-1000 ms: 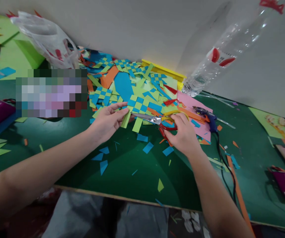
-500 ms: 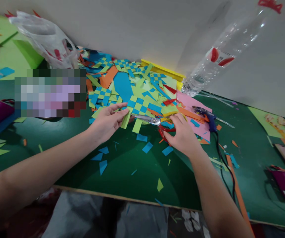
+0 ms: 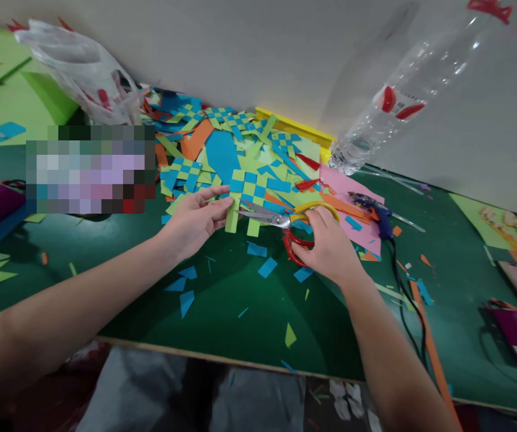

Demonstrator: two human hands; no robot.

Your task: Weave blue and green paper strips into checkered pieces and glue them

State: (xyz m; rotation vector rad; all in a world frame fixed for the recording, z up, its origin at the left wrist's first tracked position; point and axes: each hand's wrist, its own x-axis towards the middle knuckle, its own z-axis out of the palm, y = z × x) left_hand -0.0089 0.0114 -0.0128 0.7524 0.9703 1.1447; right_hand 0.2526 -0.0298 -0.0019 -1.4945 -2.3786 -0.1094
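My left hand (image 3: 198, 217) pinches the left edge of a woven paper piece (image 3: 250, 191), a blue and light-green checkerboard with loose strip ends hanging down and sticking out to the right. In my right hand (image 3: 330, 243) is a pair of scissors (image 3: 277, 220) with one yellow and one red handle loop. Its blades are parted and point left, close by the green strip ends at the lower edge of the weave. Behind the hands lies a heap of blue, green and orange paper with similar woven pieces, such as a checkered one (image 3: 183, 173).
A hot glue gun (image 3: 378, 217) with a black cord rests on pink paper (image 3: 366, 234). A big clear plastic bottle (image 3: 402, 96) leans by the wall, and a white plastic bag (image 3: 83, 72) stands at back left. Paper scraps (image 3: 267, 267) dot the green table (image 3: 240, 336).
The woven piece has turned a little, so its green strips hang straighter. The scissors' blades have opened wider, and my right hand has shifted slightly left and down.
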